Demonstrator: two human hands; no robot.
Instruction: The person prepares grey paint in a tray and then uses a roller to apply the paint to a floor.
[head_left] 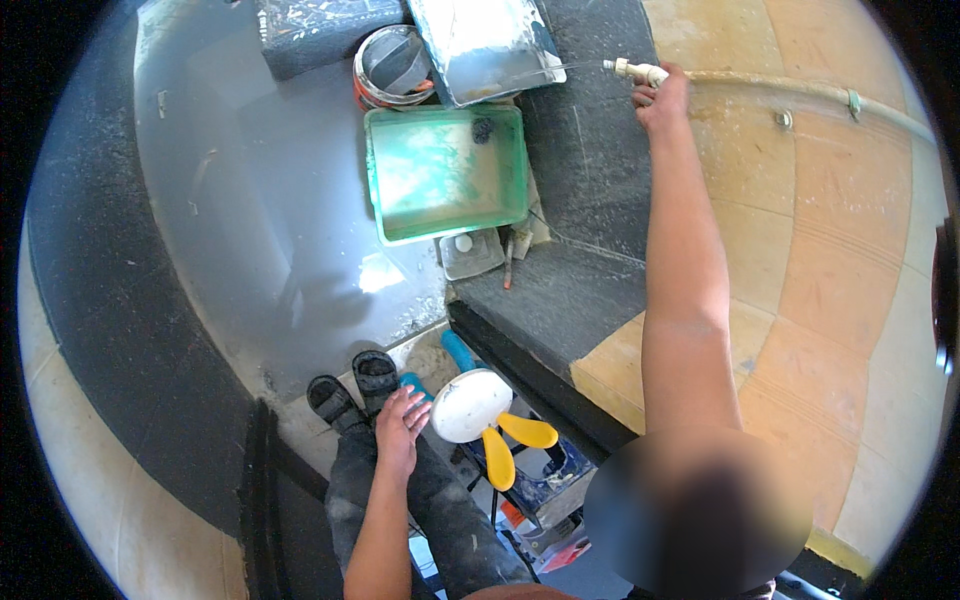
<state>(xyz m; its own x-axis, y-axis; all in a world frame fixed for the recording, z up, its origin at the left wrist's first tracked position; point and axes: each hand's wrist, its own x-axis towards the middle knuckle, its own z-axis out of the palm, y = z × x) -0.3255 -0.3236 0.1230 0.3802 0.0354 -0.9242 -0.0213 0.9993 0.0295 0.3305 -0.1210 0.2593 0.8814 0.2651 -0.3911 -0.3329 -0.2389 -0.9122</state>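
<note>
With fingers closed round it, my right hand (664, 98) grips a white water tap (634, 70) at the end of a pale wall pipe (800, 85). A thin stream of water shoots left from the spout toward a dark-rimmed tray (485, 45) of whitish liquid. My left hand (401, 425) hangs over my thigh with its fingers apart and nothing in it. Beside it is a white round seat with yellow ear-like pieces (470, 405). Below the tray lies a green rectangular basin (375, 190), its inside stained pale, with a dark scrubber (482, 130) in it.
A bucket (362, 85) holding a grey piece stands left of the tray, near a dark box (325, 35). A grey container with a white cap (470, 255) sits under the basin. Dark ledges (580, 290) border the wet grey floor (240, 200); tiled wall (750, 200) rises right.
</note>
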